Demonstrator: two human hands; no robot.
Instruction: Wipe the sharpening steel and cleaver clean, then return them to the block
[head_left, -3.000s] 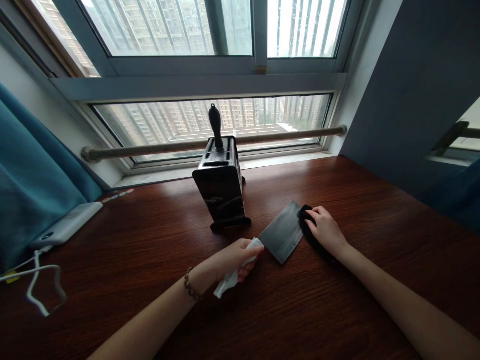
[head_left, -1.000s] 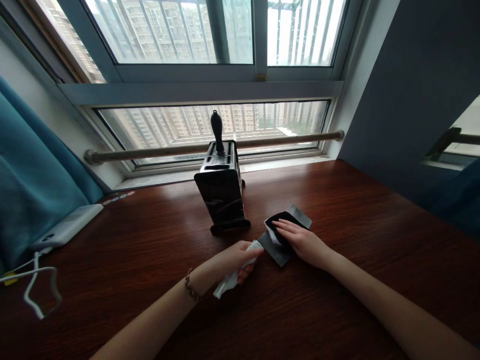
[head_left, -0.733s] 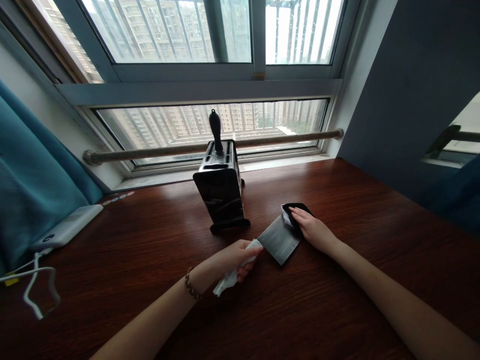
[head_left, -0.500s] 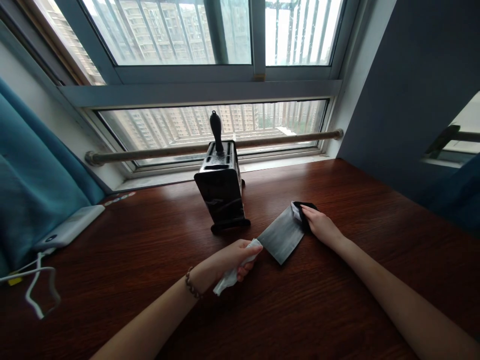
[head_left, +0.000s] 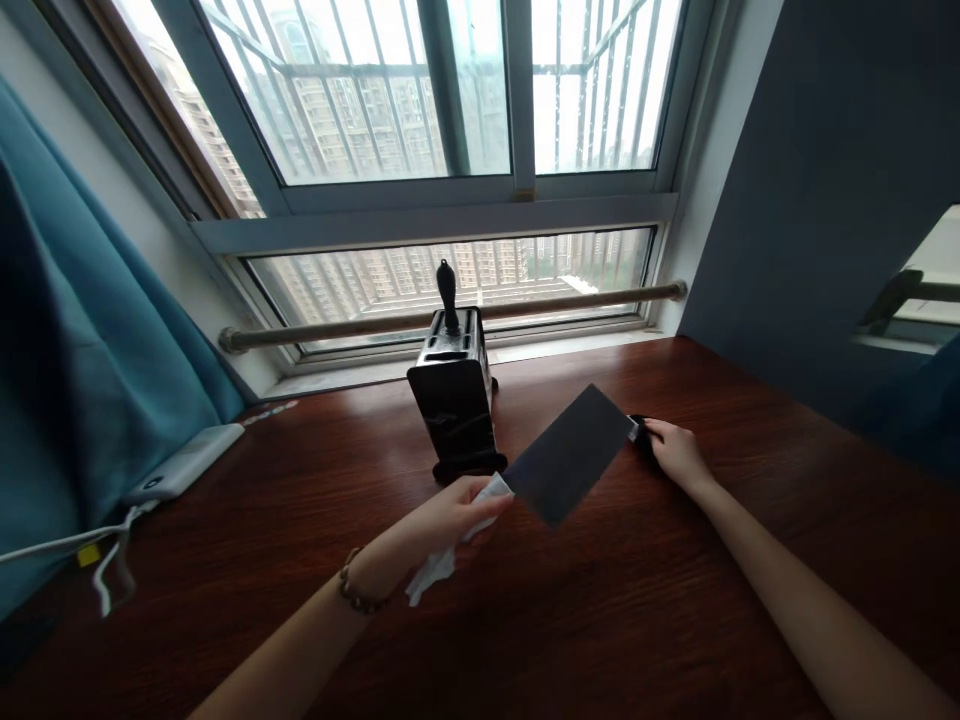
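My right hand is closed around the black handle of a cleaver. The broad grey blade is tilted above the table and points left toward my other hand. My left hand is closed on a crumpled white tissue, with the thumb on top and a loose end hanging below the fingers. This hand and tissue are at the blade's left corner; whether they pinch the metal is hidden. Just beyond the left hand stands a black knife block, with one black-handled tool upright in it.
All this is on a dark reddish wooden table. A white power bank with white cables lies at the left by a blue curtain. Behind the table, a horizontal rail runs before a barred window. A grey wall bounds the right.
The cleaver has rolled over, so the blade face turned from light to dark grey and its upper corner rose. My right hand moved right. The camera view tilted up slightly.
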